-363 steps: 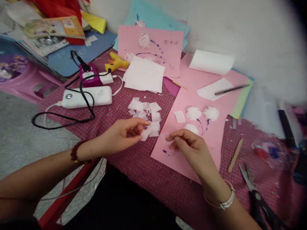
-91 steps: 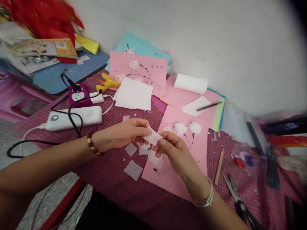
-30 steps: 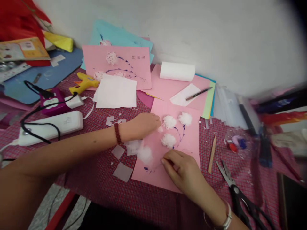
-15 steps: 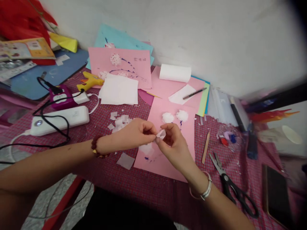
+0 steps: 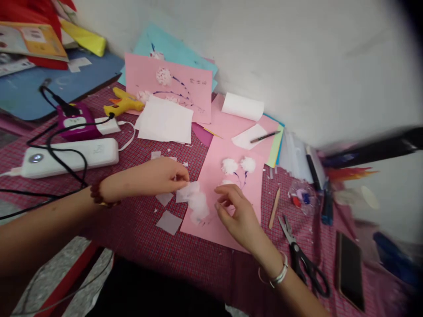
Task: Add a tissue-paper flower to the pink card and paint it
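Note:
My left hand [image 5: 170,176] is closed in a pinch at the left edge of the pink sheet [image 5: 211,167]. Its fingertips meet the edge of a thin white tissue paper square [image 5: 185,193], which overlaps other thin white pieces [image 5: 198,207] on the sheet. Over the sheet's middle, my right hand [image 5: 236,213] has its fingers curled and its thumb apart, with nothing visible between them. Two fluffy white paper flowers [image 5: 229,166] with dark blue painted stems lie beyond it. A further bit of white shows beside its knuckles, partly hidden. Another loose paper square [image 5: 169,222] lies nearer me.
Scissors [image 5: 299,253], a wooden stick [image 5: 274,207] and a phone [image 5: 350,268] lie at right. Stacked white paper [image 5: 165,119], a yellow glue gun [image 5: 124,102] and a white power bank [image 5: 69,156] with cables occupy the left. A pen [image 5: 264,137] rests on paper behind.
My hands have parted; the left moved left to the tissue squares. The small folded white paper between my fingertips is no longer visible there. The view has shifted slightly.

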`<action>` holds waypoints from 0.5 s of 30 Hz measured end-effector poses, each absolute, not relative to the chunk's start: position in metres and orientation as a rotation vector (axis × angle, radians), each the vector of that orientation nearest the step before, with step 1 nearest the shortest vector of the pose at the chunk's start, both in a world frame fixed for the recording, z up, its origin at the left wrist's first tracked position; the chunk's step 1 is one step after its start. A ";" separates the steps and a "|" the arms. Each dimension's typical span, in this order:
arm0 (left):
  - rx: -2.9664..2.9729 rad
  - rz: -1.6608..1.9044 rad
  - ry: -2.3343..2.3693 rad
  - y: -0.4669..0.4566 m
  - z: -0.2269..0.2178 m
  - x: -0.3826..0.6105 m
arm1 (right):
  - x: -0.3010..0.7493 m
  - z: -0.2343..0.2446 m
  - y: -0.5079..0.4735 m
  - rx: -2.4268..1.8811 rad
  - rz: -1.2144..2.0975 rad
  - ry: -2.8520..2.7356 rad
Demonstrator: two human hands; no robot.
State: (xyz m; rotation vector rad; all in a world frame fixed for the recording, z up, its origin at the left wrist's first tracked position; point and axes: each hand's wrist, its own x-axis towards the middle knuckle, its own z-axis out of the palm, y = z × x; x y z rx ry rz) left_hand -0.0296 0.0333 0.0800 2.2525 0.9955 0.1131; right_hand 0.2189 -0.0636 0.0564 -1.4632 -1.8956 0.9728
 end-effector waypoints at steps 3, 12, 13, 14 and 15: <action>2.250 0.121 1.031 0.043 0.086 -0.022 | 0.225 0.060 -0.075 -1.481 0.876 -1.877; 2.261 0.149 0.960 0.067 0.088 0.013 | 0.308 0.066 -0.104 -2.062 0.370 -1.835; 2.270 0.147 0.948 0.066 0.089 0.015 | 0.324 0.067 -0.099 -2.199 0.321 -1.785; 2.278 0.145 0.947 0.065 0.091 0.017 | 0.340 0.067 -0.092 -2.345 0.270 -1.767; 2.286 0.146 0.949 0.063 0.092 0.018 | 0.353 0.065 -0.083 -2.463 0.222 -1.782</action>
